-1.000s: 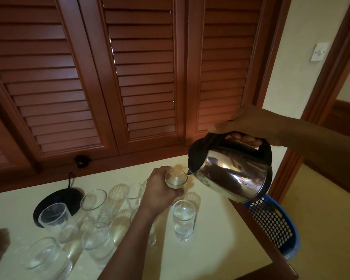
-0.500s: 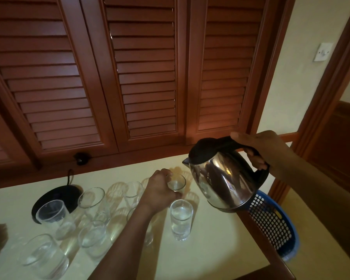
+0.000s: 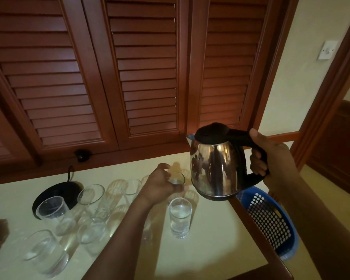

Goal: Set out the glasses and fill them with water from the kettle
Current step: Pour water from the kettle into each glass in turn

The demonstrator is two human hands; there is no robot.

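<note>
A steel kettle (image 3: 216,168) with a black lid and handle hangs upright above the table's right edge, held by its handle in my right hand (image 3: 271,158). My left hand (image 3: 160,185) wraps around a small glass (image 3: 177,178) standing on the cream table (image 3: 210,239), just left of the kettle. A filled glass (image 3: 180,217) stands in front of that one. Several more clear glasses (image 3: 91,197) stand to the left, and my left forearm hides part of the group.
The black kettle base (image 3: 57,196) with its cord lies at the back left of the table. A blue perforated basket (image 3: 271,221) sits on the floor beyond the table's right edge. Louvered wooden doors (image 3: 146,77) stand behind the table.
The kettle has tipped back from pouring to upright and moved slightly right and up. My left hand has stayed on the small glass.
</note>
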